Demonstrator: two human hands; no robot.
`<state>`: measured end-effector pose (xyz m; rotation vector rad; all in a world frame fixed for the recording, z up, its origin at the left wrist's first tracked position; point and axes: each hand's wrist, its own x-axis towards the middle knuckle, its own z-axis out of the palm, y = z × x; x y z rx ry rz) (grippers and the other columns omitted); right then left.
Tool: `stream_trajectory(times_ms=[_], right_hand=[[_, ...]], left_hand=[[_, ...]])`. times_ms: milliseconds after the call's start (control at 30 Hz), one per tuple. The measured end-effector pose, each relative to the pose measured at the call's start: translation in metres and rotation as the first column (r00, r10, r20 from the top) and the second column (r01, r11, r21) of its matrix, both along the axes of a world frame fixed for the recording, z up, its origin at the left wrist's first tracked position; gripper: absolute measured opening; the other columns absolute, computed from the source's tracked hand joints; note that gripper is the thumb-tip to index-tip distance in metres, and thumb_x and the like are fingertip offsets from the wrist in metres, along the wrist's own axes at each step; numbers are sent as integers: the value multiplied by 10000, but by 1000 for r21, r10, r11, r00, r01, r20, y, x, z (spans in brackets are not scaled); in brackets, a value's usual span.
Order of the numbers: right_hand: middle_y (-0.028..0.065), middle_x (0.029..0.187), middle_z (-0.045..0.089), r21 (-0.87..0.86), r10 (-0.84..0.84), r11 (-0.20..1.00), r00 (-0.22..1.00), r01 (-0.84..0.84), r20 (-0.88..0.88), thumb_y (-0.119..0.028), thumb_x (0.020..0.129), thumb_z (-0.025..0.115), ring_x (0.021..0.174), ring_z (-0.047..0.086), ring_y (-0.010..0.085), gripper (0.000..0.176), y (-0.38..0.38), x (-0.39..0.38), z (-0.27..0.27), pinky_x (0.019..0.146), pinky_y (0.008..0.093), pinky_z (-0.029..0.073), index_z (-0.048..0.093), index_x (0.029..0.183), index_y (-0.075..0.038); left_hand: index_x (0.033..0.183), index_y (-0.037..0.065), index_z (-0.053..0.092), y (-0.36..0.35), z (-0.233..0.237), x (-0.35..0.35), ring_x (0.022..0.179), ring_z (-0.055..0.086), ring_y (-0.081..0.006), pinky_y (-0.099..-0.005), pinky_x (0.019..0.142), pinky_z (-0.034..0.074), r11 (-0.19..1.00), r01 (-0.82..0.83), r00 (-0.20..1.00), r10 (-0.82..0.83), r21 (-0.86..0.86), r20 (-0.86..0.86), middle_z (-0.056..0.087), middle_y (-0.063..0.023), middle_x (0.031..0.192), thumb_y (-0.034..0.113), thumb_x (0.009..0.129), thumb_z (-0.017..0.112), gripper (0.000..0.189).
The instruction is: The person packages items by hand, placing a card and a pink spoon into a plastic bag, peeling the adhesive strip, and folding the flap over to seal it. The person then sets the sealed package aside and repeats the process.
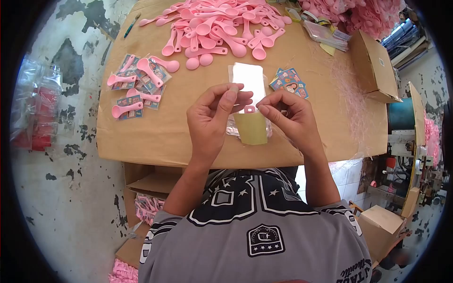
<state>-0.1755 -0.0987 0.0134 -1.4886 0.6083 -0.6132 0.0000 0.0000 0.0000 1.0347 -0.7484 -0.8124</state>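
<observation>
My left hand is held above the table with its fingers curled and the thumb against the index finger; whatever is between them cannot be made out. My right hand is closed in a pinch, thumb against fingertips, and anything in it is too small to name. Between and below the hands lies a stack of clear plastic bags with a bright white sheet at its far end. A yellowish paper piece lies over the near part. The holed pink end of a spoon handle shows just beyond that paper.
A big heap of pink measuring spoons covers the table's far side. Packed spoons with printed cards lie at left, near a pen. Printed blue cards lie at right. A cardboard box stands at the right edge.
</observation>
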Motion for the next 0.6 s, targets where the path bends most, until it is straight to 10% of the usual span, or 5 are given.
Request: stream_trajectory(times_ms=[267, 600], right_hand=[[8, 975, 723, 33, -82, 996, 993, 79, 85, -129, 1007, 730, 869, 650, 42, 149, 3, -4, 3, 755, 209, 503, 716, 1074, 3], [16, 992, 728, 54, -71, 997, 986, 64, 150, -101, 1014, 710, 910, 667, 69, 157, -6, -21, 8, 807, 226, 516, 708, 1133, 0]], left_hand=[[1235, -73, 673, 1, 17, 4, 960, 768, -243, -350, 834, 656, 996, 92, 941, -89, -7, -327, 762, -210, 1102, 182, 1079, 608, 306], [1225, -55, 703, 1, 4, -15, 985, 745, -153, -293, 857, 616, 974, 202, 979, -200, 101, -29, 775, -130, 1096, 77, 1023, 691, 242]])
